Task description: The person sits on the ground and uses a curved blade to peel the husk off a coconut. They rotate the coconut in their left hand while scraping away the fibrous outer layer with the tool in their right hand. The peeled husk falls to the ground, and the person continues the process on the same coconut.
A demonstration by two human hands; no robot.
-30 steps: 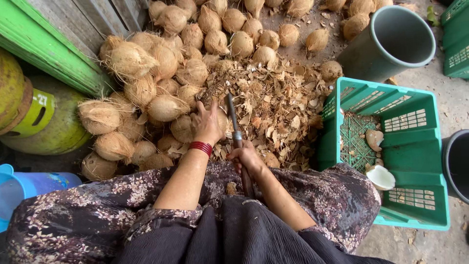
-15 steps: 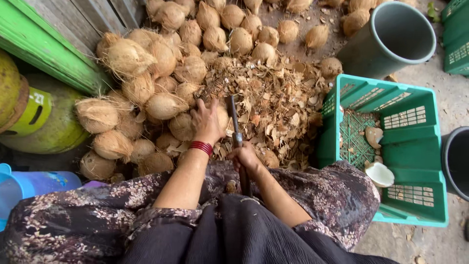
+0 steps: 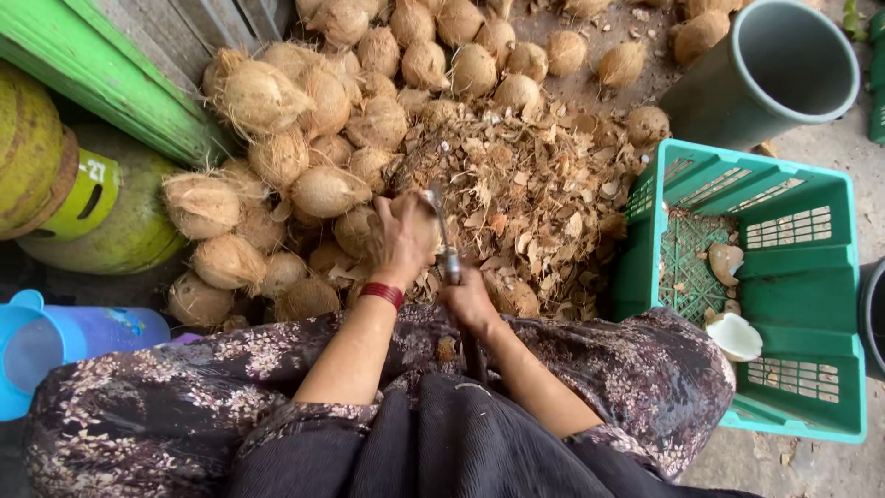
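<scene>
**Two hands, a coconut and a metal tool**

At the far left stand a blue jug (image 3: 55,341) and a round yellow-green tank (image 3: 101,212), below a green wooden board (image 3: 111,88). Next comes a big pile of husky coconuts (image 3: 323,138) lying on the ground.

The left hand (image 3: 404,238) rests on a coconut (image 3: 364,231) at the near edge of the pile. Its fingers are spread and curled over the coconut, holding it. A red band (image 3: 382,293) goes around that wrist.

Just beside it, the right hand (image 3: 466,300) is closed tight around the handle of a metal tool (image 3: 444,242). The tool points up and away from the person, and its tip is right next to the left hand.

Behind the hands lies a heap of brown husk chips (image 3: 525,194). To the right sits a green crate (image 3: 784,295) with coconut shell pieces (image 3: 733,337) in it. A grey bucket (image 3: 784,74) stands at the top right.
</scene>
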